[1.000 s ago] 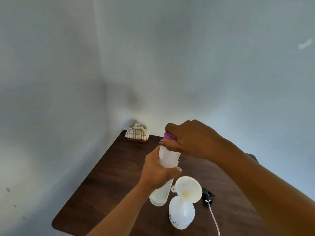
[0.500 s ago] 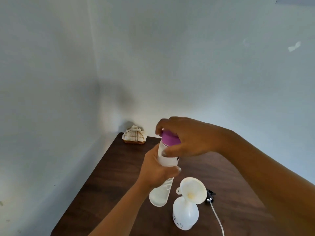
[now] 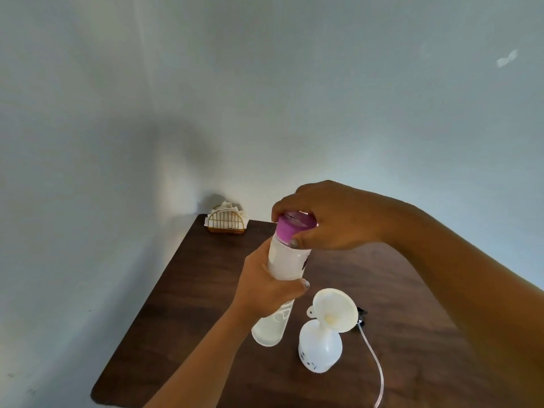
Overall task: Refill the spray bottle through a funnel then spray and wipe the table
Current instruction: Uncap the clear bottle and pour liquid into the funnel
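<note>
Since a second before, the right hand (image 3: 332,219) had shifted from covering the purple cap (image 3: 295,229) to pinching its rim, more of the cap showing. The left hand (image 3: 269,285) wrapped the tall white bottle (image 3: 284,270), held above the counter (image 3: 206,290), long axis tilted, cap away. Nearest, the spray bottle (image 3: 320,348) stood upright with the white funnel (image 3: 335,309) in its neck; its contents could not be told. A clear tube (image 3: 375,363) trailed beside it. Farther back, a wire napkin holder (image 3: 226,220) sat in the corner by the pale wall (image 3: 294,83).
</note>
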